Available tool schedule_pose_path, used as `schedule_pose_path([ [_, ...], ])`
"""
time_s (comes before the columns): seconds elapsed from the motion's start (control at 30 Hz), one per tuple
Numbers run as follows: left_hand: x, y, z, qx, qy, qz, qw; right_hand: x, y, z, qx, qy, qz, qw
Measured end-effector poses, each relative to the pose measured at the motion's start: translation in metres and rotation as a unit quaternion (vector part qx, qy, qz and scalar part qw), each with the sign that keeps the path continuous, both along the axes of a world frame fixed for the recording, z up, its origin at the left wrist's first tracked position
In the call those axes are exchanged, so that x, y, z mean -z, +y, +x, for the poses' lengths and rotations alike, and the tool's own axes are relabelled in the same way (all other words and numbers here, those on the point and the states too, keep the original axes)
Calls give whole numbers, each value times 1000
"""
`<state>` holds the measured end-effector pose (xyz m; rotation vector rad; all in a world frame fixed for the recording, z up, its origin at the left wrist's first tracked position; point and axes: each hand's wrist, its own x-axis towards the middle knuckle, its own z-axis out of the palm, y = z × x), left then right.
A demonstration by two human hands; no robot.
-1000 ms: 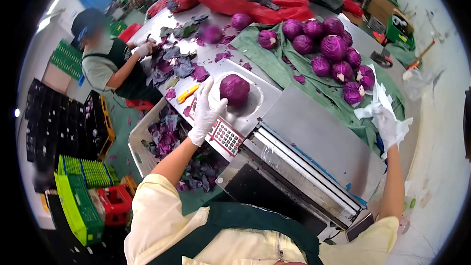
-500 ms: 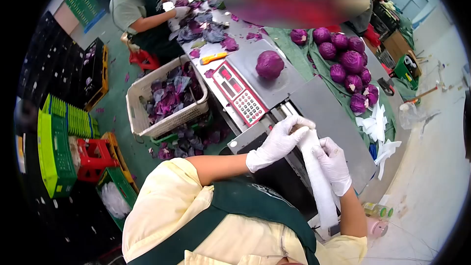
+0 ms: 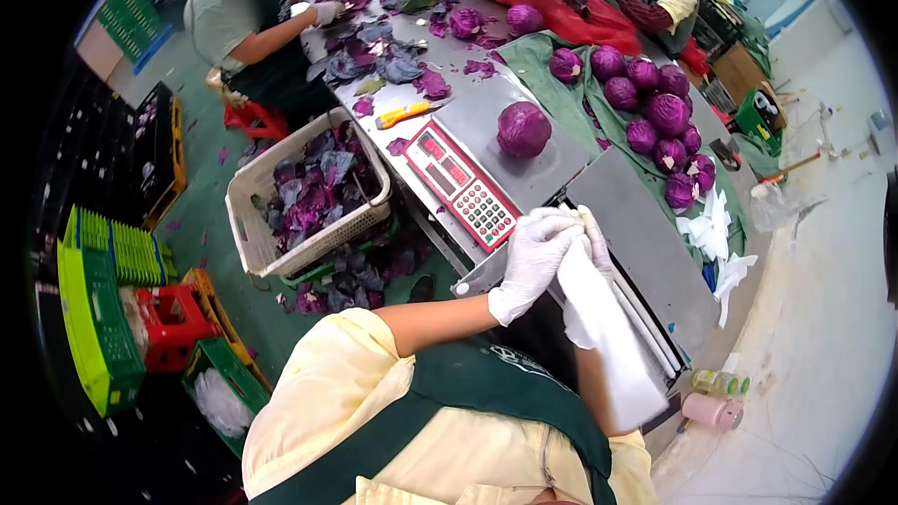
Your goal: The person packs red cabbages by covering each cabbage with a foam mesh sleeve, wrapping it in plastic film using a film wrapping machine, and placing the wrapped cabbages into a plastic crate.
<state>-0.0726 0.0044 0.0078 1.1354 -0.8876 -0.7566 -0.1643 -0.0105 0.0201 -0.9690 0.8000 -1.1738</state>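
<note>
My left hand (image 3: 533,262), in a white glove, is closed with its fingertips pinching the upper end of a long white strip of thin, soft material (image 3: 608,346). Right beside it, my gloved right hand (image 3: 597,241) is also closed at that upper end, partly hidden behind the strip. The strip hangs down across my right forearm. Just beyond my hands is a digital scale with a red-edged keypad panel (image 3: 465,187). On its metal plate sits one red cabbage (image 3: 524,129).
Several red cabbages (image 3: 667,115) lie on a green cloth at right, near white strips (image 3: 708,224). A yellow-handled knife (image 3: 404,115) lies beyond the scale. A crate of leaves (image 3: 309,248) stands at left. One co-worker (image 3: 248,47) handles leaves; another person (image 3: 664,5) is at far right.
My right hand has moved up and left, in against my left hand. The strip's lower part has swung and spread across my right forearm. The view has shifted slightly.
</note>
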Motion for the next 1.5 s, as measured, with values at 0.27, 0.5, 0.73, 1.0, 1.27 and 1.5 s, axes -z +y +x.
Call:
schedule_pose_path([
  [0.27,1,-27,71,138,320,28,937,1,-33,35,-26,-55,1,998],
  [0.5,40,-57,173,281,73,212,933,-31,-115,49,-266,421,-12,867],
  [0.73,32,-145,218,209,11,89,974,-29,-209,101,-122,601,-155,775],
  [1.0,41,-149,230,259,355,101,893,-35,-180,97,-284,395,43,873],
  [1.27,64,-182,229,28,-215,232,948,17,-236,100,56,642,-139,752],
  [1.5,128,-186,210,122,-230,109,959,44,-186,129,24,287,176,941],
])
